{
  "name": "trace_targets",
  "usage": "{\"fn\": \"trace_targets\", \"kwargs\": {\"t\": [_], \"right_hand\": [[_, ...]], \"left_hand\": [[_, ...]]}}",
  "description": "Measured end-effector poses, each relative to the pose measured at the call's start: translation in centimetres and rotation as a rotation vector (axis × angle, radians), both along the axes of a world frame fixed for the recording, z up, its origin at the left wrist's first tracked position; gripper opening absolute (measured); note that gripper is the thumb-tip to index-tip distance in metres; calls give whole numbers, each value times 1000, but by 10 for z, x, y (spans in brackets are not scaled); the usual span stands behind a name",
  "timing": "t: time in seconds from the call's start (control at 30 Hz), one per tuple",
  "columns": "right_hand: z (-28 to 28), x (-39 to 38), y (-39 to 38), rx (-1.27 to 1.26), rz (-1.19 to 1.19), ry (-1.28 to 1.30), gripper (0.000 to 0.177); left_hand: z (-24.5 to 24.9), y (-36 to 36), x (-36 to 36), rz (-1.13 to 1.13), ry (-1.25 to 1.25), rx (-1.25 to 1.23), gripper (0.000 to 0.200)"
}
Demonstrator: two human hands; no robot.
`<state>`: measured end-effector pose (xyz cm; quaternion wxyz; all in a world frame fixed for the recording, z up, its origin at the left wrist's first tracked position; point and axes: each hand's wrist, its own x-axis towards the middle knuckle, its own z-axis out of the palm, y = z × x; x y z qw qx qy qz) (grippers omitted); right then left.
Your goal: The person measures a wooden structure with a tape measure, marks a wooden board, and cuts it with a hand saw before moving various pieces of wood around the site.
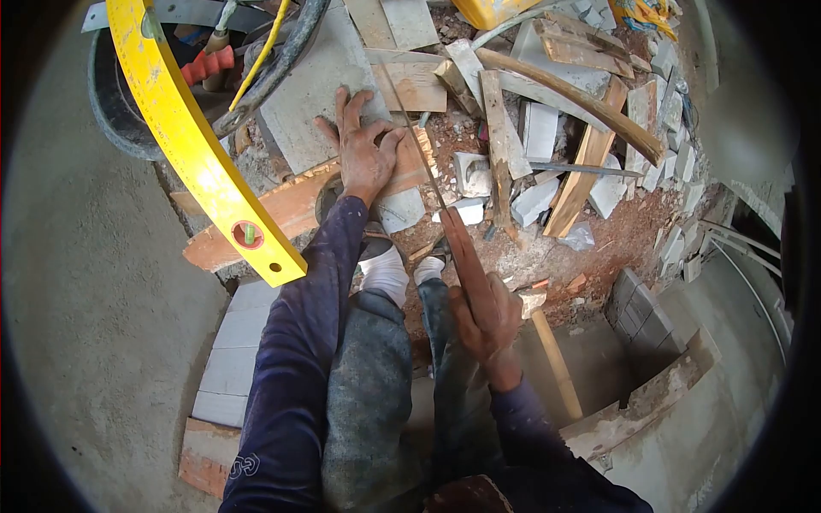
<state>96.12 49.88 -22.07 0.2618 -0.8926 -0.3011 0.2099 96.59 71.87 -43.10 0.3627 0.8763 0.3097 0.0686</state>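
Observation:
My left hand [366,154] lies flat with fingers spread, its palm over a reddish-brown plank [282,209] and its fingertips over a grey panel [312,94]. The plank has rough, splintered pale edges. In my right hand [489,323] is the wooden handle of what looks like a handsaw [457,244]. Its long thin blade, seen nearly edge-on, points up and away, passing close to the right end of the plank. A shoe [329,198] shows under my left wrist, by the plank.
A yellow spirit level [201,154] leans over a black bucket [128,111] of tools at upper left. Wood offcuts [586,158], a long stick [590,107] and broken block pieces [534,201] litter the reddish dirt. A recessed pit [590,359] with a wooden handle lies at lower right.

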Motion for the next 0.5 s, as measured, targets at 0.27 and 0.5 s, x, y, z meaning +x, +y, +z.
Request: {"fn": "trace_targets", "kwargs": {"t": [0.27, 0.5], "right_hand": [[39, -13, -33, -85, -46, 136, 38], [25, -17, -32, -126, -97, 248, 37]], "left_hand": [[-1, -4, -2, -15, -8, 34, 13], [1, -6, -1, 39, -53, -7, 16]]}}
